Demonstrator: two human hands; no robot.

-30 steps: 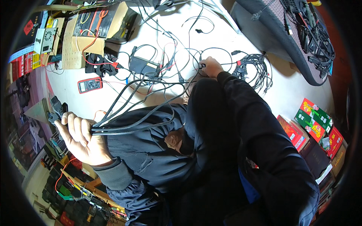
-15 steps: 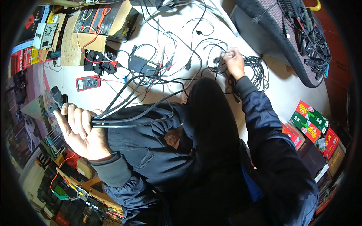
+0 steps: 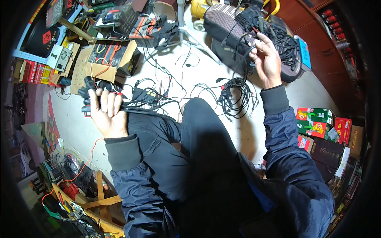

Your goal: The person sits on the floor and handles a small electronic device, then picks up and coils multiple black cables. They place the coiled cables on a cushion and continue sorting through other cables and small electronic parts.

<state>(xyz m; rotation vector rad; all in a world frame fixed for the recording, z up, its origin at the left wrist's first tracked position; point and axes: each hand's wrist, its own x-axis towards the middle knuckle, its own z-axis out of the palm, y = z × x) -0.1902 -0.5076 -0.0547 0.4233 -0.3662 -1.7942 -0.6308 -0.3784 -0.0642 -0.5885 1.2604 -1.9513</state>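
Head view, and both hands are up! Left hand (image 3: 109, 113), left of centre, has its fingers wrapped snugly around a bundle of black cables (image 3: 149, 112), plug ends (image 3: 89, 84) poking out past the knuckles. Over to the upper right, the right hand (image 3: 269, 63) is raised beside a padded seat (image 3: 224, 20) heaped with tangled cords (image 3: 288, 51); its fingers bend close together by a dark cable (image 3: 235, 59), and whether they grip it, I cannot tell. Right of centre, a coil of black leads (image 3: 236, 102) lies on the pale floor (image 3: 205, 70).
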